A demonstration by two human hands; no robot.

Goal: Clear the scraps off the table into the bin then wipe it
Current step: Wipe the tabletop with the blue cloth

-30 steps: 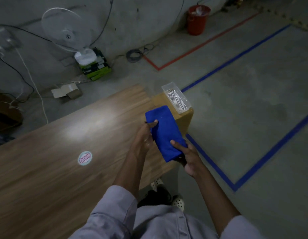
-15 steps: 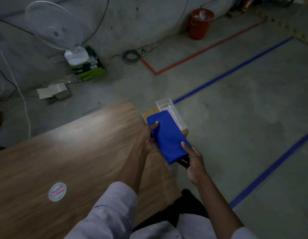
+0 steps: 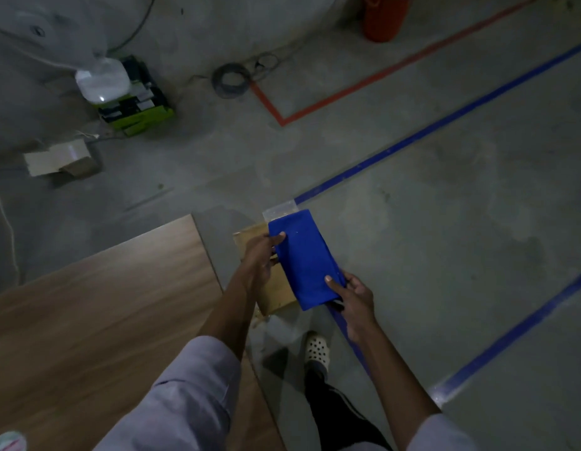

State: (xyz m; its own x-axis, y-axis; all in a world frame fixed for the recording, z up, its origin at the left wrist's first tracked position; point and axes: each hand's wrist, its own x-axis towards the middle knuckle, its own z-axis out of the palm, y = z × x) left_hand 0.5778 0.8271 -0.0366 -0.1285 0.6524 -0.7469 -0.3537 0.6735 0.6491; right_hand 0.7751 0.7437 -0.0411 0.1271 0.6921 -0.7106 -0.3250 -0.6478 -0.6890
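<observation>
A folded blue cloth [image 3: 304, 257] is held between both hands, past the right end of the wooden table [image 3: 103, 304]. My left hand [image 3: 260, 258] pinches its upper left edge with the thumb on top. My right hand [image 3: 356, 296] grips its lower right corner. Under the cloth stands a brown cardboard box [image 3: 276, 292] on the floor, and a clear plastic tray [image 3: 279, 211] peeks out beyond the cloth's far edge. A red bin [image 3: 383, 17] stands far off by the wall.
Blue and red tape lines cross the grey concrete floor. By the wall are a white fan [image 3: 100, 79], a green box [image 3: 136, 109], a coiled cable [image 3: 230, 79] and a small open carton [image 3: 61, 159]. A round sticker [image 3: 7, 442] lies on the table's near left.
The view has swung right and down, so the table sits further left. Both hands keep hold of the cloth, which now lies beyond the table's end and covers most of the plastic tray.
</observation>
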